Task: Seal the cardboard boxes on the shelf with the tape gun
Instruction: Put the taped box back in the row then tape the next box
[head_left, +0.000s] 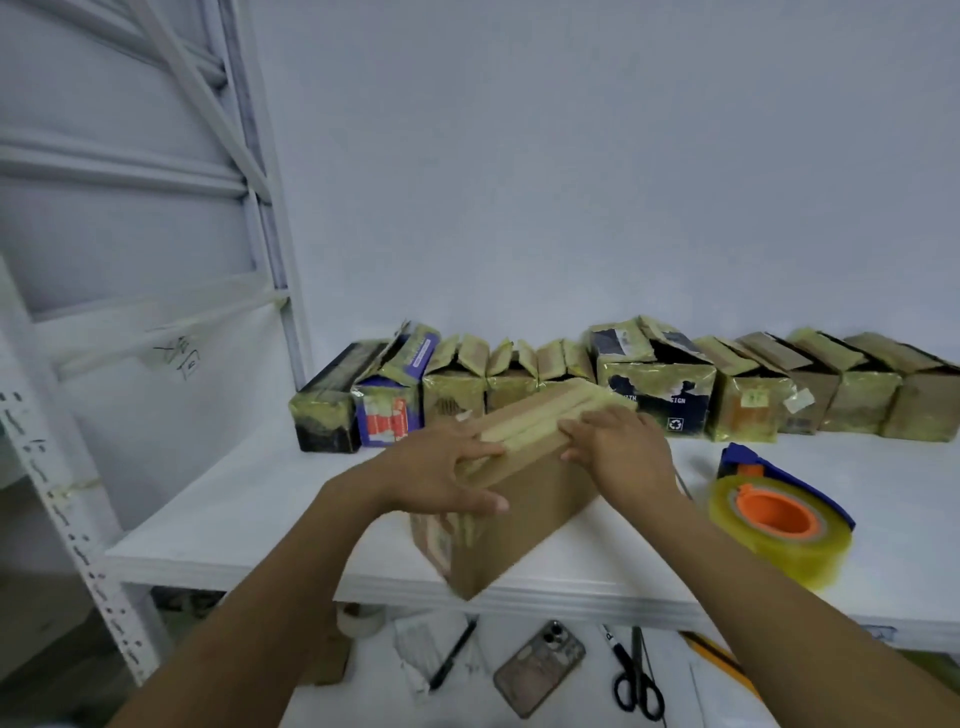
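A brown cardboard box (524, 504) sits at an angle on the white shelf (249, 514), one corner past the front edge. Yellowish tape strips run along its closed top. My left hand (447, 473) lies flat on the near end of the top, fingers spread, thumb down the side. My right hand (618, 447) presses on the tape with straight fingers. The tape gun (779, 514), blue with an orange hub and a clear yellowish roll, lies on the shelf to the right of the box, in neither hand.
A row of several taped boxes (649, 395) lines the back of the shelf against the wall, many with flaps up. Below the shelf lie a phone (540, 667), scissors (636, 675), a pen (454, 652) and a tape roll (361, 621). A white rack upright (62, 499) stands at left.
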